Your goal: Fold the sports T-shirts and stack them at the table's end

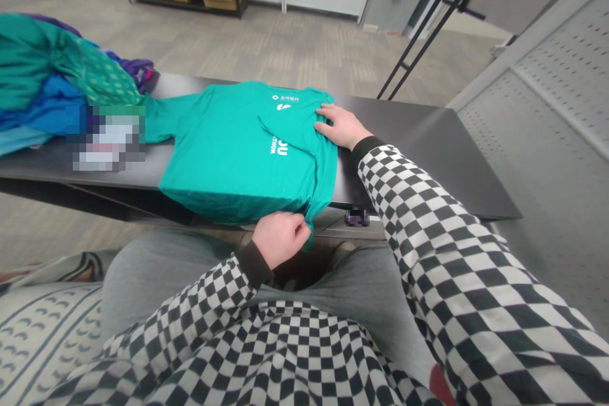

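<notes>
"What's gripped?"
"The left hand is clenched on the near corner of the green shirt. The right hand rests on its right edge; I can't tell if it pinches."
"Any writing?"
"White 'OU', partly covered by the folded sleeve. The small logo line is too blurred."
"Where's the shirt?"
"Across the dark table, beside piled clothes."
</notes>
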`<state>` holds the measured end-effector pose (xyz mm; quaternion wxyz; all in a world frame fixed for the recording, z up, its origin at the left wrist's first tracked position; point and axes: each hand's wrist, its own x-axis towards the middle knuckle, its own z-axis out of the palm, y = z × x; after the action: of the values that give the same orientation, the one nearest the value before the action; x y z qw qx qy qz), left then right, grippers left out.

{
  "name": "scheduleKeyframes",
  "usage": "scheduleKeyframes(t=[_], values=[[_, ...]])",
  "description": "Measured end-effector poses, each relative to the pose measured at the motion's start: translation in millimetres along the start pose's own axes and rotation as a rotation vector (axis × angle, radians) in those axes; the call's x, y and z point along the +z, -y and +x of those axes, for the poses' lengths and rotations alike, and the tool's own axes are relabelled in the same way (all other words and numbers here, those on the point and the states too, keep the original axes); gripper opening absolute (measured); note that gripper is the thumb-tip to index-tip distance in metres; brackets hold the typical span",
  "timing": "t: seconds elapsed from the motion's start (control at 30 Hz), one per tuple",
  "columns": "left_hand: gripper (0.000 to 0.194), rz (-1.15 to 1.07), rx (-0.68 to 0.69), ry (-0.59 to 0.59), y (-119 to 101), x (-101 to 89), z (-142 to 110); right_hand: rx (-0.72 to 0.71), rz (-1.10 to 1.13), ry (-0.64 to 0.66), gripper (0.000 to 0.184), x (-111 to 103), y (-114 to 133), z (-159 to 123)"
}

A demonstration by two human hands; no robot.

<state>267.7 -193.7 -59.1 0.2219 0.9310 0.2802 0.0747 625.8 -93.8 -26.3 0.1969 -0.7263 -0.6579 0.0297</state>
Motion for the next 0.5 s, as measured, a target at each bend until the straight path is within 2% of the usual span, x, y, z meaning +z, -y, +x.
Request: scheduleKeyframes(t=[0.07, 0.13, 0.2, 0.27, 0.33, 0.4, 0.5], values=[[0.033, 0.002, 0.001, -0.007, -3.0, -2.5, -1.3, 0.003, -0.003, -0.001, 0.068, -0.7, 1.1, -0.6], [0.03, -0.097, 0.043, -0.053, -7.0, -1.9, -1.4, 0.007, -0.005, -0.001, 0.07, -1.1, 2.3, -1.2], [0.024, -0.323, 0.051, -0.12, -10.4, 2.9, -0.2, 0.009, -0.004, -0.003, 0.07, -1.2, 2.9, -1.4], [0.022, -0.614, -0.014, -0.174, -12.9, 10.9, 2.5, 0.008, 0.001, -0.002, 0.069, -1.3, 2.8, -1.5], [0.029, -0.808, -0.098, -0.187, -15.0, 18.5, 6.5, 0.005, 0.004, -0.002, 0.069, -1.4, 2.3, -1.5], [0.03, -0.823, -0.128, -0.157, -17.3, 21.5, 10.6, 0.004, 0.003, -0.001, 0.07, -1.5, 1.8, -1.5], [0.042, -0.757, -0.083, -0.133, -21.6, 13.3, 13.6, 0.006, -0.001, -0.002, 0.07, -1.0, 1.0, -1.3]])
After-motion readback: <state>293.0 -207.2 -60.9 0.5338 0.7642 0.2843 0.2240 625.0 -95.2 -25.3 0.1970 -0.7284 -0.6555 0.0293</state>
